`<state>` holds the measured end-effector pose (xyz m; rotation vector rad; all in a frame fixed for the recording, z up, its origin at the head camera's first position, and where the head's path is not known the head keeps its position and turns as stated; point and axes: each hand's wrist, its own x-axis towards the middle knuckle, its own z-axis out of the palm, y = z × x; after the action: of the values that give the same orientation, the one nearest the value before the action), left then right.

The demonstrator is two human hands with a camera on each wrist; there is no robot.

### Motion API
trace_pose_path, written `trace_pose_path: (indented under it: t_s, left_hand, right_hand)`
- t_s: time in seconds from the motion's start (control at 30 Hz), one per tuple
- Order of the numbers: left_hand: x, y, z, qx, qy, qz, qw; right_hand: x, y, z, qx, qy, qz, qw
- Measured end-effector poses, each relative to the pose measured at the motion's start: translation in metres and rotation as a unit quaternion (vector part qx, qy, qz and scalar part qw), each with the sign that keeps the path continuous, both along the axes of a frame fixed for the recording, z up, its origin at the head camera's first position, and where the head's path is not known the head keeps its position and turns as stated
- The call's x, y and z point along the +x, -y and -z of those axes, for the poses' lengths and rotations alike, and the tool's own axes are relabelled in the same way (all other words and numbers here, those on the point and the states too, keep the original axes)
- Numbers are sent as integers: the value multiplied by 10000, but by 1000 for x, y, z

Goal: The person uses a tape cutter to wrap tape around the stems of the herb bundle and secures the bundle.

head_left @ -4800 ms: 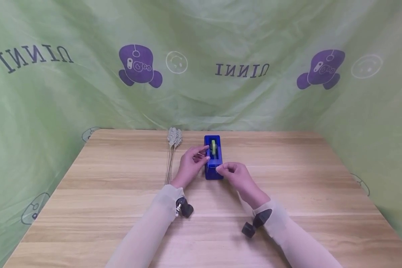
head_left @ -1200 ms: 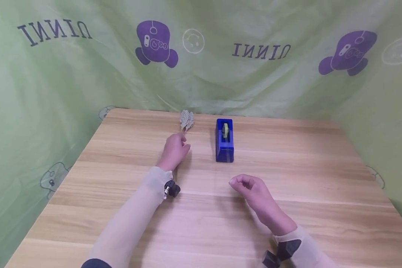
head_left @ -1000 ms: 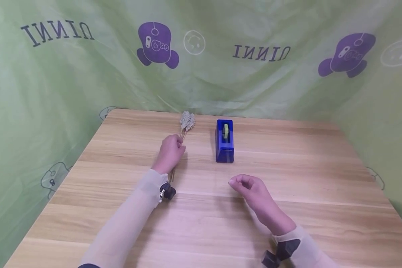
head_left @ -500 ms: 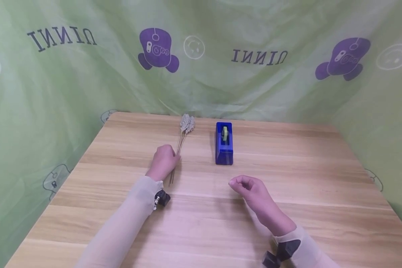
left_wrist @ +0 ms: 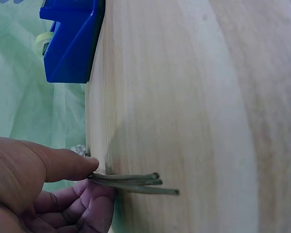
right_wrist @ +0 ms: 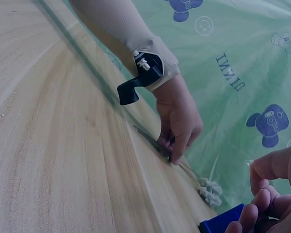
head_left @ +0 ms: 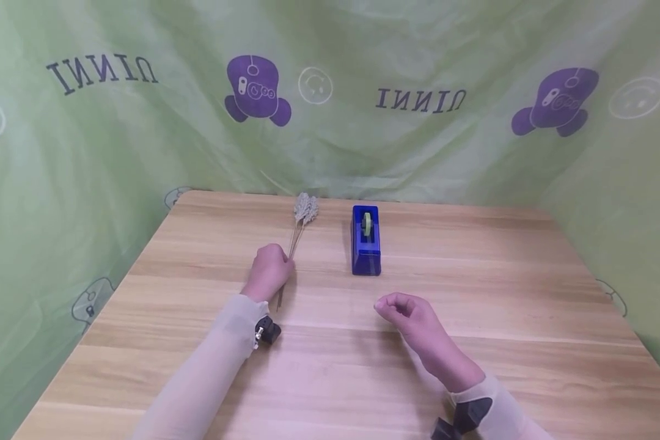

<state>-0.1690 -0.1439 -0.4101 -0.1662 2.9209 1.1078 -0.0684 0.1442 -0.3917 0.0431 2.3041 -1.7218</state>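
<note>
"Left hand (head_left: 267,269) first, left of centre in the head view. What has it got?"

"Stalks. Thumb and fingers pinch a bunch of grey-headed stalks (head_left: 306,209) partway down; in the left wrist view the cut ends poke out past the fingertips, lower middle of the frame."

"And the heads?"

"Beyond the hand, upper middle of the head view, towards the far edge of the wooden table (head_left: 473,250) (whether they touch the wood, I can't tell). Behind hangs a green cloth (head_left: 330,153) with purple figures and reversed lettering."

"Next along?"

"Just right of centre, a blue tape dispenser (head_left: 366,263), upright on the table, with a pale green roll (head_left: 367,224) in its upper part. It is near the stalks but apart from them, and apart from both hands."

"Then the right hand (head_left: 418,324)?"

"Below and right of the dispenser. Its fingers curl in, thumb tip and forefinger tip together; whether something thin and clear sits between them, I can't tell. Further right, a pale sleeve (head_left: 506,406) with a black camera mount (head_left: 471,414) runs off the bottom edge."
</note>
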Motion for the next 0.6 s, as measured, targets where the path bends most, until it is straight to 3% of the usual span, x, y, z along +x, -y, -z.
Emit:
trace_pose_path:
  t_s: [0.17, 0.37, 0.6]
  left_hand:
    - [1, 2, 2, 121, -147, -64, 9998]
    - [3, 7, 1, 149, -682, -222, 9973]
    - [5, 14, -4, 444, -1390, 45, 9893]
  right_hand:
    - [1, 0, 0, -4, 26, 24, 10000]
    - [2, 0, 2, -51, -4, 42, 10000]
    - [1, -1, 3, -89, -85, 77, 9999]
